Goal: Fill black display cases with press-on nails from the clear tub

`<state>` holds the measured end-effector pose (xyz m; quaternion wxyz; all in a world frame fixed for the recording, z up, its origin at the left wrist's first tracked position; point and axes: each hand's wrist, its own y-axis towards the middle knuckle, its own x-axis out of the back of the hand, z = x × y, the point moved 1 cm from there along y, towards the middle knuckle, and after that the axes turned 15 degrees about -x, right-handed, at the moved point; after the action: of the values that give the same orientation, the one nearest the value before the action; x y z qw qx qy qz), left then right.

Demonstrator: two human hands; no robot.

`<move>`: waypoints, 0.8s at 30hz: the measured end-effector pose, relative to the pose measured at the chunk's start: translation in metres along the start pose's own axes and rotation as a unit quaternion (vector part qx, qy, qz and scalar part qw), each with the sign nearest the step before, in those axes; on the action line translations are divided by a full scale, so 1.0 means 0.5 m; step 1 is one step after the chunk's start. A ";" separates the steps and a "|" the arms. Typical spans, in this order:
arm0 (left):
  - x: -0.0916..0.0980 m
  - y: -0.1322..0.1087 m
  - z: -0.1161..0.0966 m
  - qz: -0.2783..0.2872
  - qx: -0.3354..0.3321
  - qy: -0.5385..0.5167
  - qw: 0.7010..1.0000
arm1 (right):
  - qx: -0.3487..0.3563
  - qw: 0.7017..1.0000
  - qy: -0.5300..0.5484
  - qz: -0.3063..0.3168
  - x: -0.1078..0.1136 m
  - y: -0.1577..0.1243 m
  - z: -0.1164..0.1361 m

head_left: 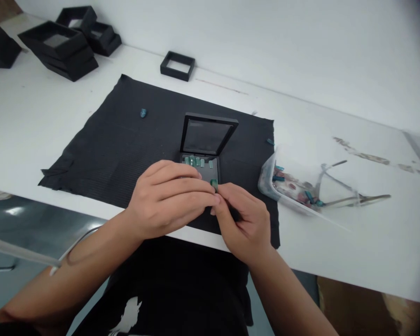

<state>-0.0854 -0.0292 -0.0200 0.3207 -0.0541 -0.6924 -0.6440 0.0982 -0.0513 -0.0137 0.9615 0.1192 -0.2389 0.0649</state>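
Observation:
A small black display box [206, 140] stands open on a black mat [126, 140], its lid tilted up. A row of small green press-on nails [196, 162] lies in its base. My left hand [168, 196] and my right hand [241, 219] meet just in front of the box, fingertips touching. Together they pinch one green nail [214, 184], which pokes out above the fingers. Both hands are closed around it.
A clear plastic tray [290, 186] with several coloured nails sits right of the mat, metal tweezers [353, 198] lying across it. One loose blue nail [143, 112] lies on the mat. Black boxes [66, 44] are stacked at the far left, an empty black frame [177, 65] behind.

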 end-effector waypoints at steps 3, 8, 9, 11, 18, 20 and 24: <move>0.002 -0.001 0.003 -0.013 -0.019 -0.058 0.998 | 0.011 1.000 0.000 0.012 0.002 -0.004 -0.005; 0.004 0.004 -0.007 -0.074 0.034 -0.138 0.987 | 0.058 0.998 -0.011 0.015 0.004 -0.011 -0.012; 0.004 0.005 -0.009 -0.093 0.062 -0.148 0.983 | 0.076 0.997 -0.019 0.009 0.003 -0.012 -0.013; 0.004 0.005 -0.011 -0.104 0.117 -0.167 0.973 | 0.104 0.994 -0.033 0.001 0.001 -0.014 -0.017; 0.012 0.005 -0.003 -0.058 0.048 -0.088 0.993 | 0.075 0.996 -0.045 -0.011 -0.006 -0.017 -0.017; 0.017 0.006 -0.001 -0.040 0.015 -0.040 0.998 | 0.050 0.998 -0.027 -0.032 -0.003 -0.020 -0.013; 0.020 0.008 -0.003 0.020 -0.041 0.005 0.999 | 0.035 0.998 0.000 -0.046 0.002 -0.023 -0.006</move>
<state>-0.0908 -0.0332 -0.0117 0.3347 -0.0775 -0.6629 -0.6653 0.1023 -0.0614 -0.0180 0.9587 0.1639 -0.2306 0.0287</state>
